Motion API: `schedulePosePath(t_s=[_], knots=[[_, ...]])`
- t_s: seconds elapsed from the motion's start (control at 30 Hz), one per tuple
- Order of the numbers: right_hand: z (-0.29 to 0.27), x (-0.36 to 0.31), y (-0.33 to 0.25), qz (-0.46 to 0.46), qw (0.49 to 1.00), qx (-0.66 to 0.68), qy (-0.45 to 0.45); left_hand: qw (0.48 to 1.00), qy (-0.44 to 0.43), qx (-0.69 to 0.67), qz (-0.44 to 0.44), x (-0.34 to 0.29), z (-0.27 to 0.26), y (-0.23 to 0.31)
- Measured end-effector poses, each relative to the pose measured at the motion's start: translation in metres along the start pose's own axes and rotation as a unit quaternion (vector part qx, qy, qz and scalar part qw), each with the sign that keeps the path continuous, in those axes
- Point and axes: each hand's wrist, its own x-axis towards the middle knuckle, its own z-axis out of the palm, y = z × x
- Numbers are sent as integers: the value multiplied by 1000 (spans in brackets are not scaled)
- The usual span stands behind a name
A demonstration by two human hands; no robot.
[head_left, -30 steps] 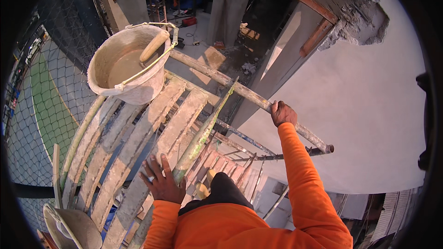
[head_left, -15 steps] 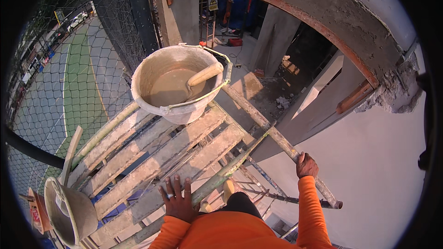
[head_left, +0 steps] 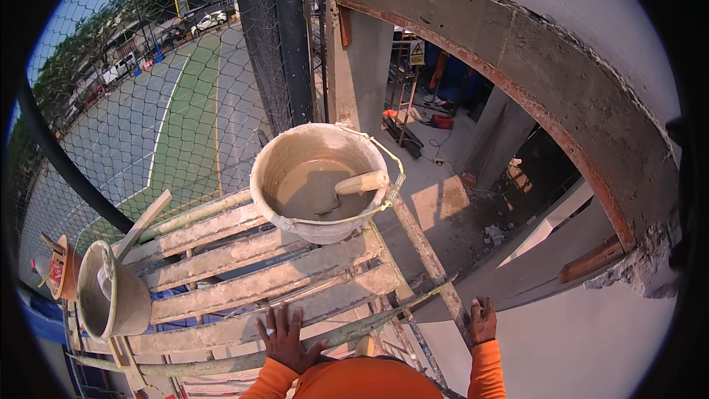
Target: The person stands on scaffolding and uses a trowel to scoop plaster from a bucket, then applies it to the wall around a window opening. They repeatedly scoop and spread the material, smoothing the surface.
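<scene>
My left hand point(head_left: 286, 341) lies palm down with its fingers spread on the edge of the wooden plank platform point(head_left: 221, 290), beside a bamboo pole point(head_left: 199, 363). My right hand point(head_left: 484, 320) is at the side of a rusty, paint-spotted scaffold pipe point(head_left: 427, 251), its fingers raised and slightly apart. At the far end of the planks stands a large mortar-crusted bucket point(head_left: 310, 230), partly filled with grey wet mix. A wooden-handled tool point(head_left: 362, 182) leans in it, its lower end sunk in the mix. The bucket's wire handle point(head_left: 395, 170) rests down over the right rim.
A second bucket point(head_left: 133, 303) stands at the left with a wooden stick point(head_left: 144, 223) beside it. Chain-link netting point(head_left: 125, 140) borders the left side, above a sports court. A concrete arch point(head_left: 561, 81) curves overhead right. Far below are a floor with rubble point(head_left: 496, 235) and a red toolbox point(head_left: 442, 122).
The view has tilted up, and the buckets and planks sit lower and the large bucket farther right. My right hand has loosened from around the pipe; my left hand stays flat on the planks.
</scene>
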Motion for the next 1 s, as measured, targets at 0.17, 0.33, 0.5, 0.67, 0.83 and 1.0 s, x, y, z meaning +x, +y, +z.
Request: schedulePosePath(t_s=[0.17,0.33,0.5,0.67,0.83,1.0], knots=[[-4,48,-68,-54,998,24,33,998,18,-18,-62,8,5,22],[-46,97,-200,-163,951,263,-8,996,47,29,-62,10,3,33],[-113,105,-322,-337,789,452,-245,996,49,55,-56,11,4,37],[-119,82,-400,-330,541,640,-434,996,57,58,-46,10,12,31],[-97,54,-417,-283,400,703,-515,993,78,85,-28,9,29,20],[-86,48,-409,-238,366,732,-522,991,90,94,20,15,30,16]])
